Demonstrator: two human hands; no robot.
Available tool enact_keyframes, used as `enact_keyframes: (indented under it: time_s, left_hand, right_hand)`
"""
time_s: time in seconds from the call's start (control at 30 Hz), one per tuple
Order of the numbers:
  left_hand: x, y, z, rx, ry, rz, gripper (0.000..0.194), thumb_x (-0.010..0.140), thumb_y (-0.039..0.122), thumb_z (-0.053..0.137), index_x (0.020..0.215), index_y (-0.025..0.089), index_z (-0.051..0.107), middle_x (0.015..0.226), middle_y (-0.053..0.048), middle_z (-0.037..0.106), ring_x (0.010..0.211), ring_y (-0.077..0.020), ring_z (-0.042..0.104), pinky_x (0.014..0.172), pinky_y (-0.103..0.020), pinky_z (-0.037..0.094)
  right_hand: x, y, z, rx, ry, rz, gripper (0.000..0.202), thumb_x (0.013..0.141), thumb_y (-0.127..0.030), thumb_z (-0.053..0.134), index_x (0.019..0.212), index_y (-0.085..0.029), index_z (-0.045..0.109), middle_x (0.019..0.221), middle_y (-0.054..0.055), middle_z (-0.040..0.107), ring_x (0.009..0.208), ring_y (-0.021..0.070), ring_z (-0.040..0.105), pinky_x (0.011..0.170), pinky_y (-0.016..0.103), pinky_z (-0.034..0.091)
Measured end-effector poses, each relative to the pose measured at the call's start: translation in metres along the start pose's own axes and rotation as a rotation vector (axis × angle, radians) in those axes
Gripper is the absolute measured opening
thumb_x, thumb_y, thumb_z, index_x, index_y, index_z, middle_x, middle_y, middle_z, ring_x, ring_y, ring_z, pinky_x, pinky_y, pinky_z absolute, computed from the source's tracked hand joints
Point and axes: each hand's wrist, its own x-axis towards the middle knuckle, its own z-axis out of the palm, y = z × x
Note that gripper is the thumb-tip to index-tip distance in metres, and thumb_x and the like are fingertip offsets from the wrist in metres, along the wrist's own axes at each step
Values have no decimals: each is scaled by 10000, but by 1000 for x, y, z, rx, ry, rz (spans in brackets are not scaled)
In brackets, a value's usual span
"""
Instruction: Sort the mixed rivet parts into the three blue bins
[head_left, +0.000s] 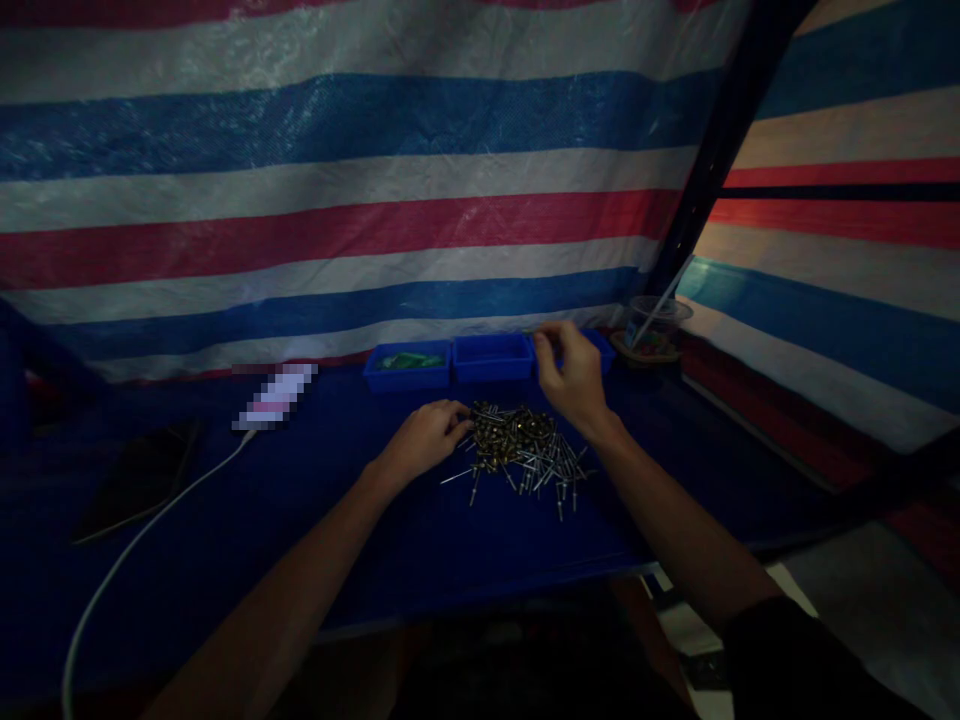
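Loose pile of metal pins (pixel 517 440) on blue surface (pixel 480 560), in front of middle bin (pixel 491 372)
Left hand (pixel 427 438) at pile's left edge, fingers bent, thumb near fingertips; cannot tell if pinching pin
Right hand (pixel 571 375) raised beyond pile, in front of right bin (pixel 604 350) and partly hiding it, fingers curled toward thumb; cannot tell whether anything held
Left bin (pixel 409 380), green contents (pixel 409 360) inside, beside middle bin
Lit, blurred device (pixel 277 395) with white cable (pixel 161 511) farther left on surface
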Motion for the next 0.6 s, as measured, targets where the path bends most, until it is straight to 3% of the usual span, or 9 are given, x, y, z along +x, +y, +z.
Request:
enact_keyframes:
  time_s: [0.17,0.23,0.27,0.3,0.4,0.47,0.53,0.6]
  left_hand:
    - [-2,1,0,102,-34,14,275,894,354,473,1037,190,640,897,-57,640,796,-178,593,696,-287,430]
    - [-3,5,0,118,-48,16,265,899,343,465,1034,192,634,907,-60,637,811,-185,594,703,-294,429]
    - [-3,6,-1,123,-56,15,250,895,333,471,1029,194,630,908,-58,636,812,-186,594,700,-294,427]
    - [-3,7,0,126,-63,11,231,889,323,481,1016,195,625,904,-55,634,810,-186,592,695,-293,426]
    - [-3,7,1,127,-44,-4,155,862,295,518,941,195,605,880,-46,630,813,-186,588,689,-291,424]
    - [-3,6,4,116,-16,-6,104,847,271,530,886,193,586,860,-42,628,815,-187,586,692,-293,425]
    - [-2,4,6,76,-2,-6,64,835,236,527,850,190,568,840,-40,627,794,-182,586,685,-293,428]
    - [-1,2,10,-3,5,-9,46,821,195,516,848,185,552,828,-38,628,759,-169,584,666,-286,430]
  right_hand:
    - [9,-5,-32,-20,716,28,276,964,-396,239,1080,-233,431,850,40,531,600,133,564,590,326,474]
    - [12,-7,-34,-12,828,7,275,964,-404,243,1065,-232,432,879,49,535,590,128,566,575,318,467]
    - [14,-7,-32,-27,768,4,278,961,-406,260,1051,-225,451,882,54,553,617,137,580,590,320,470]
    - [16,-5,-29,-60,626,14,284,954,-412,292,1043,-215,476,873,58,578,657,153,597,616,327,475]
    - [17,8,-17,-234,-87,135,352,888,-467,448,1071,-186,555,782,66,649,747,222,629,681,361,470]
    - [12,21,-13,-304,-483,210,432,833,-522,520,1102,-189,582,786,77,678,765,250,641,670,361,458]
    - [3,31,-10,-293,-689,227,460,827,-550,516,1121,-205,590,807,74,693,758,245,649,632,333,443]
    - [-6,36,-7,-243,-750,197,447,847,-535,499,1139,-208,587,807,63,695,728,219,648,600,303,424]
